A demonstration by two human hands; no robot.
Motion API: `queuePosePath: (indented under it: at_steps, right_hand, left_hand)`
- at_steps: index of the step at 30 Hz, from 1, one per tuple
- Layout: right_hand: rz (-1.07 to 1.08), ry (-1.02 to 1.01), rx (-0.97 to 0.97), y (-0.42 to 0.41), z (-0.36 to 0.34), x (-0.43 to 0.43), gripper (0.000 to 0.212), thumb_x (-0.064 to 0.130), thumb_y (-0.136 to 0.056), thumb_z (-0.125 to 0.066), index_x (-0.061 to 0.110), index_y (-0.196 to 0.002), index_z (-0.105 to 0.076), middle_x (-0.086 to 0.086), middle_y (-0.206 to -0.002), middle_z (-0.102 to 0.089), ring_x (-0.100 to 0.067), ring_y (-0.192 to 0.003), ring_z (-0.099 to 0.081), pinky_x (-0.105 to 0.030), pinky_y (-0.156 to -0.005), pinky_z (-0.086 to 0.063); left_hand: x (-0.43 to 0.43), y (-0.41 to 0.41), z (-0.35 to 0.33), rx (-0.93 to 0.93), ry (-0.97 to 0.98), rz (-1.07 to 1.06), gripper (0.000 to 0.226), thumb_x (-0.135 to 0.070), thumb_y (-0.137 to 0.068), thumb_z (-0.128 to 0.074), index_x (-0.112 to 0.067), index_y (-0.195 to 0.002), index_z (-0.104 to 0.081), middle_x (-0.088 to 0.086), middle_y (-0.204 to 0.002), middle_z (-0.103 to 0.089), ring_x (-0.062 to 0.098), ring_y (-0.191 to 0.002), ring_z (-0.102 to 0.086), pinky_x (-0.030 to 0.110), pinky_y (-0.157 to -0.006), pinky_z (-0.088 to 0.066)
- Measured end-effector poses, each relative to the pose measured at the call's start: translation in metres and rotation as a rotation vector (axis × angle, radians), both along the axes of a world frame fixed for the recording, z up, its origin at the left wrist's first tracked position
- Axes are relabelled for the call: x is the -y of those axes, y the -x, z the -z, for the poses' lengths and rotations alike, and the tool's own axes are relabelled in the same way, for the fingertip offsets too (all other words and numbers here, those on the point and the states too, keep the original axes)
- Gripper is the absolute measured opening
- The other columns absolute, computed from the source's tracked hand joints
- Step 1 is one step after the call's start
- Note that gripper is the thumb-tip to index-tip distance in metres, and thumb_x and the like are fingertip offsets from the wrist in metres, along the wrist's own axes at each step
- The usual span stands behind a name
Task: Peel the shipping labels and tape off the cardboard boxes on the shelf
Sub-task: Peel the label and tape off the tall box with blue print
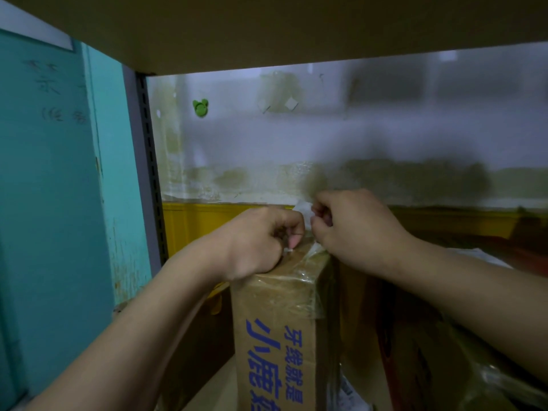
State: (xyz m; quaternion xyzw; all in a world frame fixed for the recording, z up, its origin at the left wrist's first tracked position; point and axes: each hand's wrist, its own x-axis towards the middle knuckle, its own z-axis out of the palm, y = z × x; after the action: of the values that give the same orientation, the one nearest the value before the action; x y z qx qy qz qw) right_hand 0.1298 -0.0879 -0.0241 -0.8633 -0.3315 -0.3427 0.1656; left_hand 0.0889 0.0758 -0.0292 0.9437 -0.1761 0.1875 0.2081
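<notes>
i'm in the peeling step, working at the top end of the upright cardboard box (pixel 275 321) with blue print, which stands at lower centre of the frame on the shelf. my left hand (pixel 261 241) sits on the box's top edge, fingers curled tight, thumb and forefinger pinching at the clear tape (pixel 308 280) where a small white scrap shows. my right hand (pixel 355 226), just to its right and almost touching it, pinches a white strip (pixel 304 210) lifted above the box top; i can't tell if it is label paper or tape backing.

most of the tape is not yet off: it wraps glossy and wrinkled over the top corner and down the front face. i judge the next move needs a steady pull low along the cardboard while the left hand braces the box, or the strip may tear or the narrow box may tip.

the box is closed, so its contents are hidden. behind it at centre left is a yellow crate (pixel 201 223); its inside is out of sight. darker boxes (pixel 415 336) crowd the lower right, with something plastic-wrapped in the corner.
</notes>
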Motion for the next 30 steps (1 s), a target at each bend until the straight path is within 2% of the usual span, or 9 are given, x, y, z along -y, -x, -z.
queuePosePath:
  at_steps: [2,4,8,11,18,22,25,30]
  right_hand:
    - [0.007,0.0,-0.005,0.0,0.0,0.001,0.018,0.024,-0.09,-0.053,0.025,-0.074,-0.046,0.004,-0.073,-0.052,-0.021,-0.074,-0.049,-0.029,-0.062,-0.031]
    - [0.011,0.005,-0.007,-0.001,0.0,0.002,0.024,0.025,-0.091,-0.053,0.025,-0.07,-0.042,0.005,-0.071,-0.049,-0.021,-0.074,-0.049,-0.029,-0.061,-0.03]
    - [0.018,0.015,-0.016,0.0,0.0,0.002,0.023,0.027,-0.093,-0.052,0.026,-0.072,-0.041,0.007,-0.07,-0.045,-0.02,-0.073,-0.045,-0.029,-0.062,-0.03]
    - [0.013,0.013,-0.02,0.002,-0.001,0.003,0.021,0.025,-0.092,-0.052,0.025,-0.073,-0.043,0.006,-0.071,-0.046,-0.02,-0.074,-0.046,-0.029,-0.062,-0.031]
    - [0.004,0.018,-0.019,0.001,-0.001,0.003,0.01,0.024,-0.093,-0.052,0.023,-0.083,-0.051,0.003,-0.078,-0.051,-0.021,-0.077,-0.048,-0.029,-0.064,-0.033]
    - [-0.004,0.015,-0.007,-0.001,0.001,0.003,0.013,0.024,-0.092,-0.052,0.023,-0.08,-0.05,0.004,-0.075,-0.05,-0.02,-0.075,-0.049,-0.029,-0.062,-0.032]
    - [-0.013,0.004,-0.017,-0.003,0.001,0.002,0.015,0.024,-0.091,-0.053,0.023,-0.076,-0.049,0.005,-0.072,-0.05,-0.021,-0.074,-0.05,-0.029,-0.06,-0.031]
    - [0.007,0.011,-0.006,-0.005,0.001,0.002,0.026,0.025,-0.091,-0.052,0.025,-0.068,-0.04,0.001,-0.075,-0.052,-0.024,-0.076,-0.05,-0.03,-0.062,-0.032]
  left_hand:
    - [-0.001,-0.002,0.001,0.002,0.002,0.005,0.037,0.009,-0.078,-0.051,-0.024,-0.062,-0.05,-0.001,-0.08,-0.055,0.014,-0.077,-0.053,0.03,-0.073,-0.046]
    - [-0.005,-0.003,0.003,0.018,0.028,0.005,0.037,0.01,-0.079,-0.05,-0.022,-0.062,-0.051,0.003,-0.086,-0.06,0.02,-0.088,-0.057,0.039,-0.083,-0.047]
    - [-0.012,-0.002,0.006,0.038,0.167,0.023,0.043,0.013,-0.083,-0.048,-0.028,-0.085,-0.058,-0.004,-0.091,-0.069,0.015,-0.095,-0.064,0.041,-0.088,-0.052]
    - [-0.013,-0.001,0.007,0.016,0.159,0.031,0.047,0.014,-0.085,-0.047,-0.029,-0.084,-0.065,-0.003,-0.091,-0.071,0.018,-0.093,-0.065,0.045,-0.088,-0.052]
    - [-0.01,0.0,0.003,-0.012,0.117,0.031,0.046,0.011,-0.085,-0.046,-0.032,-0.082,-0.063,-0.005,-0.086,-0.071,0.015,-0.087,-0.065,0.043,-0.083,-0.052]
    - [-0.008,-0.002,0.002,-0.019,0.107,0.031,0.045,0.011,-0.083,-0.046,-0.031,-0.077,-0.061,-0.005,-0.084,-0.07,0.014,-0.083,-0.064,0.04,-0.081,-0.051]
    - [-0.007,-0.003,0.003,-0.009,0.092,0.023,0.042,0.009,-0.081,-0.047,-0.03,-0.075,-0.06,-0.001,-0.083,-0.069,0.019,-0.082,-0.062,0.04,-0.077,-0.05]
    - [-0.01,-0.004,0.006,0.007,0.102,0.008,0.034,0.013,-0.077,-0.049,-0.018,-0.066,-0.058,0.005,-0.089,-0.069,0.018,-0.1,-0.064,0.047,-0.091,-0.05]
